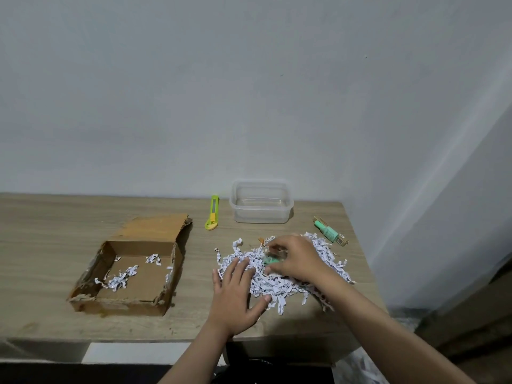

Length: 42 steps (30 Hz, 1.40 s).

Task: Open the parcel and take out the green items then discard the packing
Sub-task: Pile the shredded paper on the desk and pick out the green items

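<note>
An open cardboard parcel box (133,303) sits on the left of the wooden table, with a few shreds of paper inside. A pile of shredded white paper packing (277,286) lies right of it. My left hand (235,295) rests flat and spread on the pile's near left edge. My right hand (293,259) reaches into the pile, its fingers closing around a small green item (270,260) that is mostly hidden. A green bottle with a gold cap (329,231) lies on the table beyond the pile.
A clear plastic container (261,214) stands near the wall behind the pile. A yellow-green utility knife (212,209) lies left of it. The table's right edge runs close to the bottle, and its front edge is just below my left wrist.
</note>
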Each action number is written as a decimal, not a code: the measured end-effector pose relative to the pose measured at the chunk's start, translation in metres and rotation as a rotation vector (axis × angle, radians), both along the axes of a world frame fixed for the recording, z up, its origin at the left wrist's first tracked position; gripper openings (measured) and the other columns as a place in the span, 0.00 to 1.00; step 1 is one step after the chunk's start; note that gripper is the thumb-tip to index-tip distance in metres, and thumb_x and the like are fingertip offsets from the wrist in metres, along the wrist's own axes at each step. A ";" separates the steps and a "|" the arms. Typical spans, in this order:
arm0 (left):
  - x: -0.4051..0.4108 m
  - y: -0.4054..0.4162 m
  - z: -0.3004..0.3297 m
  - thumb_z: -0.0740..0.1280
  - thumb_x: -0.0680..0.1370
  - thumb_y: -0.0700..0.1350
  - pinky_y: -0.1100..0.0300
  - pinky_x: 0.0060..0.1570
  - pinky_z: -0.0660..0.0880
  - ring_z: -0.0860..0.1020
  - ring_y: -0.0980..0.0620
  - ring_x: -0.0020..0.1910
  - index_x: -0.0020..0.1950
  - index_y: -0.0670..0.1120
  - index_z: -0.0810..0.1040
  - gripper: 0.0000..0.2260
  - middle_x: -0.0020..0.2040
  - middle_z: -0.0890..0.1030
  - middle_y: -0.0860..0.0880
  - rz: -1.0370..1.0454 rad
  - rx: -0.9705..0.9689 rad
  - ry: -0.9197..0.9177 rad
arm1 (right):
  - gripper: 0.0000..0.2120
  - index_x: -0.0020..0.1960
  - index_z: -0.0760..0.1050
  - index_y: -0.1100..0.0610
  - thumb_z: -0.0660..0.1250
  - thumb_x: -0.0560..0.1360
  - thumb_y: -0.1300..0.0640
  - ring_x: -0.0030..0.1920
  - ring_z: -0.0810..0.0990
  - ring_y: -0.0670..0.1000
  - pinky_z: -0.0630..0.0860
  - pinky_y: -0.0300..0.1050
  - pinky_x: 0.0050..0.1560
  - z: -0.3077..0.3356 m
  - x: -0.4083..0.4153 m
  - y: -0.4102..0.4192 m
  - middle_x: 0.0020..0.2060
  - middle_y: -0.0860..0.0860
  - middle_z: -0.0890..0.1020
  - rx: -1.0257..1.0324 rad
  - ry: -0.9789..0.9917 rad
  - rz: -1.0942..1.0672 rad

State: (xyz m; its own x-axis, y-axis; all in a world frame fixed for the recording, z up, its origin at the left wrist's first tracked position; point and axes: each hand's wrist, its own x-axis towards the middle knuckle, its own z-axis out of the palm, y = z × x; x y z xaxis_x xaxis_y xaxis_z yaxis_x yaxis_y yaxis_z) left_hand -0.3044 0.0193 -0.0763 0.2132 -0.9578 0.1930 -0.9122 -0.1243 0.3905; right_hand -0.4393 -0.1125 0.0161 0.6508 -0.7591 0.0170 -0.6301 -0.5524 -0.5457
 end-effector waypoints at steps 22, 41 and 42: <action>-0.001 0.005 -0.001 0.51 0.72 0.71 0.39 0.70 0.42 0.50 0.55 0.76 0.66 0.55 0.68 0.30 0.75 0.60 0.57 0.017 0.027 -0.022 | 0.16 0.47 0.76 0.64 0.77 0.62 0.67 0.29 0.80 0.39 0.71 0.26 0.26 0.038 -0.085 -0.037 0.38 0.50 0.79 0.276 -0.643 -0.503; -0.001 -0.001 0.005 0.47 0.71 0.73 0.43 0.69 0.37 0.44 0.60 0.75 0.69 0.57 0.66 0.33 0.76 0.53 0.61 0.022 0.056 -0.004 | 0.24 0.53 0.77 0.62 0.80 0.60 0.63 0.45 0.78 0.53 0.75 0.45 0.51 -0.038 -0.092 -0.140 0.49 0.57 0.80 0.385 -0.603 -0.871; -0.001 -0.001 0.005 0.47 0.71 0.73 0.44 0.69 0.36 0.44 0.60 0.75 0.69 0.57 0.65 0.33 0.76 0.52 0.61 0.021 0.058 -0.002 | 0.25 0.55 0.76 0.63 0.80 0.60 0.63 0.46 0.78 0.53 0.75 0.45 0.52 -0.038 -0.092 -0.140 0.50 0.57 0.80 0.395 -0.592 -0.844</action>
State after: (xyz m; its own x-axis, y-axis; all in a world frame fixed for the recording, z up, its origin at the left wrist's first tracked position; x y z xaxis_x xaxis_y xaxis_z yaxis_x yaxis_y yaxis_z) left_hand -0.3052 0.0183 -0.0718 0.2334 -0.9626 0.1373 -0.9098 -0.1663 0.3803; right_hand -0.5313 -0.2528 -0.0218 -0.1098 -0.9763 -0.1866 -0.3032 0.2117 -0.9291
